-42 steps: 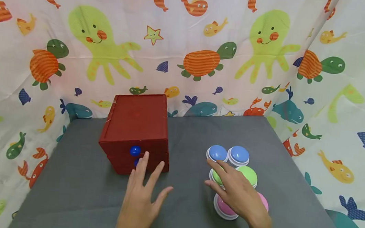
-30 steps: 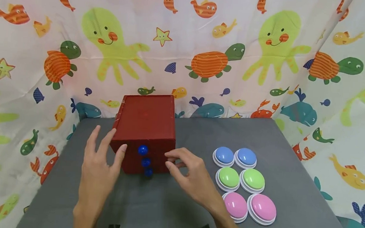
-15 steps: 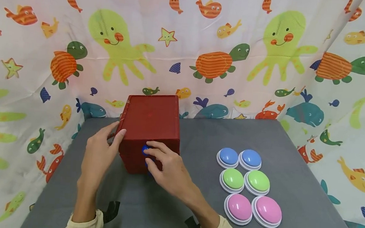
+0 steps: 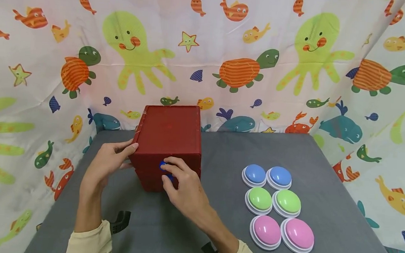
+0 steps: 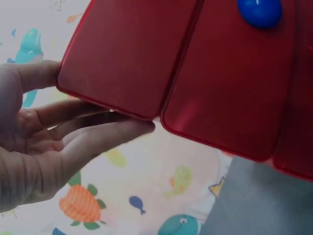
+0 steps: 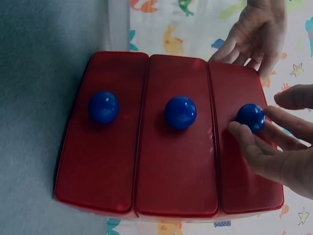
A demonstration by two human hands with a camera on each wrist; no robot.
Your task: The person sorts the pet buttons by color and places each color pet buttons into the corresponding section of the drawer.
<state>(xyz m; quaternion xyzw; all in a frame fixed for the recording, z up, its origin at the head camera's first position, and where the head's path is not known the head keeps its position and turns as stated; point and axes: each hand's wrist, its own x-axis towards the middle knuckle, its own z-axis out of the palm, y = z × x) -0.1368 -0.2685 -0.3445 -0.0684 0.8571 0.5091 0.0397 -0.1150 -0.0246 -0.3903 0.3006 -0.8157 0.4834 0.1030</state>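
Your right hand (image 4: 186,187) pinches the top knob (image 6: 250,117) of the red box (image 4: 169,130) on the table (image 4: 225,150); your left hand (image 4: 106,162), fingers fairly straight, rests against its upper left corner. Too light a brace there, and a hard pull could drag everything; a loose pinch could slip off. No writing is readable, box or curtain (image 4: 207,31) behind.

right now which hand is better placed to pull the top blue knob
Probably the right hand: its fingers are placed around the top blue knob, on the front of the red box. The left hand touches the box's upper left edge, so it seems better suited to steadying.
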